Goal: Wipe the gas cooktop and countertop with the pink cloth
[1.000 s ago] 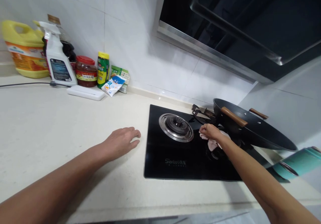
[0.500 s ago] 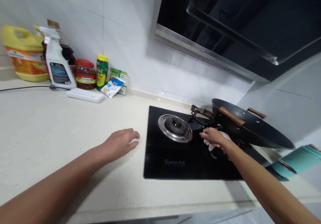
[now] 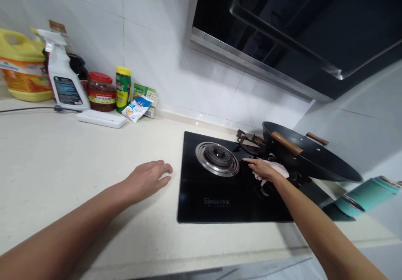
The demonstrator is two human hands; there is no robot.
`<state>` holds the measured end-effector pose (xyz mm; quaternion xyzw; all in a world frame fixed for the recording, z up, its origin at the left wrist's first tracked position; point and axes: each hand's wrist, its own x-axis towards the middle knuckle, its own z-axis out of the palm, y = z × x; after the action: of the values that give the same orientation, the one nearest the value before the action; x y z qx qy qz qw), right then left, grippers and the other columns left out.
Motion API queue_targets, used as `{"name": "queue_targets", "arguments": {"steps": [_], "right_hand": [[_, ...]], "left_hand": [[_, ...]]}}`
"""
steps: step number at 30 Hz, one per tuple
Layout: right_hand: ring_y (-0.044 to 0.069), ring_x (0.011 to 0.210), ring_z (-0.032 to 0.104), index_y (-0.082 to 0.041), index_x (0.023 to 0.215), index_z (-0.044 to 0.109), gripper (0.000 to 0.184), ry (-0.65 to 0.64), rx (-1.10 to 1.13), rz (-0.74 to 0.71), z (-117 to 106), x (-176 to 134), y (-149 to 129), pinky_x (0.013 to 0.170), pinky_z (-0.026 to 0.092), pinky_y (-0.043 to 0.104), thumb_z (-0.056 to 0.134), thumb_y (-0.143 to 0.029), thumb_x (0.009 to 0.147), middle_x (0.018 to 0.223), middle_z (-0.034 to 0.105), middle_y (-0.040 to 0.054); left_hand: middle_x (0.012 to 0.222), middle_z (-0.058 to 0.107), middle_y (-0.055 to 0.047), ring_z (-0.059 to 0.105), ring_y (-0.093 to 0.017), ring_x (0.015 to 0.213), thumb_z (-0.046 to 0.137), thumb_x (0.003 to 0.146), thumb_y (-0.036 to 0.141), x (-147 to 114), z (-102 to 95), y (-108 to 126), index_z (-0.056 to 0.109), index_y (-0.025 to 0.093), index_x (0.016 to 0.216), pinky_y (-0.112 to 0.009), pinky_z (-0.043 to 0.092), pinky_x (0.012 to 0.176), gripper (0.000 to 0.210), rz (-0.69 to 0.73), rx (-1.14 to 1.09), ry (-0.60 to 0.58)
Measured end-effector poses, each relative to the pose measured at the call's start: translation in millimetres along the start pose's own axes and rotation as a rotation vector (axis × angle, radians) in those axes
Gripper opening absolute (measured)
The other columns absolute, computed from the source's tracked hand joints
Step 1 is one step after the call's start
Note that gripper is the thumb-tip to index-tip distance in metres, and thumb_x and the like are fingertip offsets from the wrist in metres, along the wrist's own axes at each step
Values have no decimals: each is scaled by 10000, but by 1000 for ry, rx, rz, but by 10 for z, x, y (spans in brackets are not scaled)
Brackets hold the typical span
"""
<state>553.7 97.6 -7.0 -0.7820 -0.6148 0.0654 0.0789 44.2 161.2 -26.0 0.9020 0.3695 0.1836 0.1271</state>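
On the pale counter [image 3: 63, 163], my left hand [image 3: 149, 180] rests with loosely bent fingers and nothing in it, just left of the black glass cooktop [image 3: 201, 188]. My right hand [image 3: 262, 168] is over the cooktop's middle, holding a whitish cloth [image 3: 278, 168] against the glass under the palm. Its index finger points out to the left, toward the round gas burner [image 3: 217, 158]. Part of the cloth is hidden by the hand. Behind it, a large dark wok [image 3: 314, 154] with wooden handles leans tilted at the right.
A black range hood [image 3: 282, 29] overhangs the cooktop. Dark burner parts [image 3: 249, 142] lie by the wall. A spray bottle [image 3: 64, 75], a yellow jug [image 3: 27, 70], a red-lidded jar [image 3: 101, 93] and a white packet [image 3: 137, 108] line the back left. A teal container [image 3: 367, 196] is far right.
My right hand has shifted slightly on the cooktop, its index finger now stretched out and more of the cloth showing behind it. My left hand stays in place. The view has moved slightly.
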Motion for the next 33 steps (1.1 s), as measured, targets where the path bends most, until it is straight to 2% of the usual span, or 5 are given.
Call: {"name": "queue_targets", "arguments": {"steps": [12, 20, 23, 28, 33], "right_hand": [[190, 938, 697, -235, 1226, 751, 482, 101, -48, -106, 15, -55, 50, 917, 522, 285, 476, -183, 834, 1080, 769, 62], [184, 869, 693, -223, 1078, 805, 436, 138, -16, -105, -13, -154, 32, 866, 547, 293, 461, -210, 810, 977, 751, 63], [201, 969, 676, -203, 1083, 794, 429, 187, -10, -102, -34, -296, 39, 928, 531, 324, 435, -273, 860, 1074, 705, 92], [415, 1339, 443, -305, 1341, 662, 549, 408, -273, 231, -70, -537, 27, 1090, 359, 598, 532, -565, 875, 1475, 475, 123], [522, 1348, 398, -296, 1593, 320, 978, 117, -195, 549, -198, -534, -16, 988, 390, 644, 511, -824, 792, 1563, 342, 218]], "left_hand": [[1162, 704, -67, 661, -264, 1031, 423, 951, 404, -3, -33, 45, 679, 255, 1138, -381, 475, 872, 350, -1, 41, -32], [1169, 695, -69, 652, -274, 1049, 426, 955, 407, -11, -14, 23, 681, 256, 1147, -405, 475, 899, 353, 13, 32, -22], [1158, 691, -68, 653, -274, 1046, 421, 961, 403, -14, 14, -6, 673, 252, 1154, -413, 474, 907, 351, 27, 46, -18], [1165, 687, -64, 651, -268, 1056, 425, 965, 410, -17, 17, -30, 669, 260, 1159, -402, 473, 906, 345, 35, 45, -14], [1171, 689, -62, 647, -267, 1060, 422, 966, 416, -17, -33, 16, 671, 258, 1148, -391, 469, 907, 346, 31, 38, -37]]}}
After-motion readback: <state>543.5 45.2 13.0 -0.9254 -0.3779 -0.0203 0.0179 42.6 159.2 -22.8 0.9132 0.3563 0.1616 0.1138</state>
